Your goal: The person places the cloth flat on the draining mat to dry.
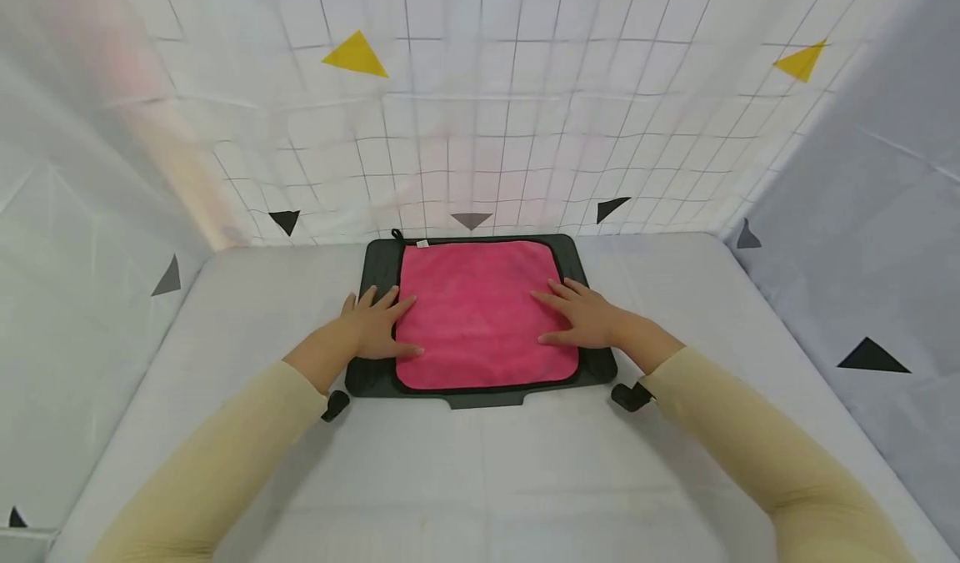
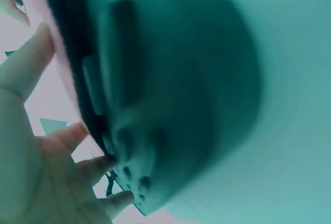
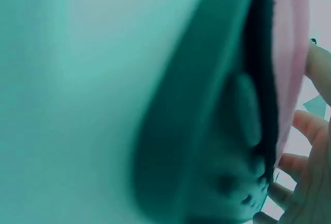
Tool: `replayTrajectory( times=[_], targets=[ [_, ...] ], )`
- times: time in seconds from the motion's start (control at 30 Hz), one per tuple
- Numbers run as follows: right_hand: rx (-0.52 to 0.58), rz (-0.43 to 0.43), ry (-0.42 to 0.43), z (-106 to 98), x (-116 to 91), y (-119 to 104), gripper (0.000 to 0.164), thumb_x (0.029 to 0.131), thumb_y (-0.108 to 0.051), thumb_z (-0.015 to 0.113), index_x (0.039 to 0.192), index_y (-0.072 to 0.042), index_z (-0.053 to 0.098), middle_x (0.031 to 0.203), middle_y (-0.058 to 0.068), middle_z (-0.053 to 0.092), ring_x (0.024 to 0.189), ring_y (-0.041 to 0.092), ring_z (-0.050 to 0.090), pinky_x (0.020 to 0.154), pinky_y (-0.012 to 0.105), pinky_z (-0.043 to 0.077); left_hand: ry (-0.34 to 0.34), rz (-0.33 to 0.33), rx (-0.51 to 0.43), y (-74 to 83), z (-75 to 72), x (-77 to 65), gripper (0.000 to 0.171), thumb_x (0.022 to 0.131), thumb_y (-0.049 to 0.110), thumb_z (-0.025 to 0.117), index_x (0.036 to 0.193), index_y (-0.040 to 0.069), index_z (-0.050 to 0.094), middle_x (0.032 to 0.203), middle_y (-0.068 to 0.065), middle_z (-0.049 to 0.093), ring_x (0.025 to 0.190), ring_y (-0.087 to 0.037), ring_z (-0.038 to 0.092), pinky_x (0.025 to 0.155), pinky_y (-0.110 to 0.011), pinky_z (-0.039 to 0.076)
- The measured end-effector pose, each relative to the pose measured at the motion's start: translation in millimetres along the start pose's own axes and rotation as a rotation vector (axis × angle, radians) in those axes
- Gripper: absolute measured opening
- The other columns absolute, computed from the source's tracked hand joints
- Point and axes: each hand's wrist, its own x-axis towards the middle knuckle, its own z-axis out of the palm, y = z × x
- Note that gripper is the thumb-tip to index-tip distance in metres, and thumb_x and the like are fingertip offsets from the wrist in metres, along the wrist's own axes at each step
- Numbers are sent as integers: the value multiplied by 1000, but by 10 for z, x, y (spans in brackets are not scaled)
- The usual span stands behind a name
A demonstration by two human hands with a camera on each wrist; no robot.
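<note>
A pink cloth (image 1: pixel 480 313) lies spread flat on a dark green mat (image 1: pixel 378 267) in the middle of the white table. My left hand (image 1: pixel 378 327) rests flat with straight fingers on the cloth's left edge and the mat. My right hand (image 1: pixel 581 314) lies flat on the cloth's right side, fingers straight. The left wrist view shows the left hand (image 2: pixel 36 157) beside the mat's (image 2: pixel 155 105) ridged edge, very close and blurred. In the right wrist view the cloth's pink edge (image 3: pixel 295 53) runs over the mat (image 3: pixel 217 131), with the fingers (image 3: pixel 310 125) at the right.
The white table (image 1: pixel 480 480) is walled by white grid-patterned sheets with yellow and black triangles. A small black loop (image 1: pixel 396 233) sticks out at the mat's far left corner. Black wrist-camera mounts (image 1: pixel 630 396) sit under both wrists.
</note>
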Motion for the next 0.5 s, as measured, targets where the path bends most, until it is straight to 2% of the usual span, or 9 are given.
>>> replayTrajectory(
  times=[0.17,0.3,0.5],
  targets=[
    [-53,6,37,28,-105,54,88,90,-65,60,159,-18,31,164,20,20,148,49,11,115,66,15,4,21,-19,-80,62,-2,108,79,76,63,161,21,21,167,-16,12,149,-51,5,113,-71,1],
    [-83,6,56,44,-175,87,85,92,-63,58,159,-18,31,164,18,22,148,48,11,116,64,15,20,42,-10,-89,56,-45,108,79,75,65,161,21,22,167,-14,12,149,-50,6,114,-71,2],
    [-15,12,79,57,-228,20,86,92,-66,56,158,-17,33,163,17,24,149,46,10,117,64,14,62,92,2,-60,78,-157,103,82,72,63,160,15,27,166,-15,16,149,-49,8,114,-70,4]
  ],
)
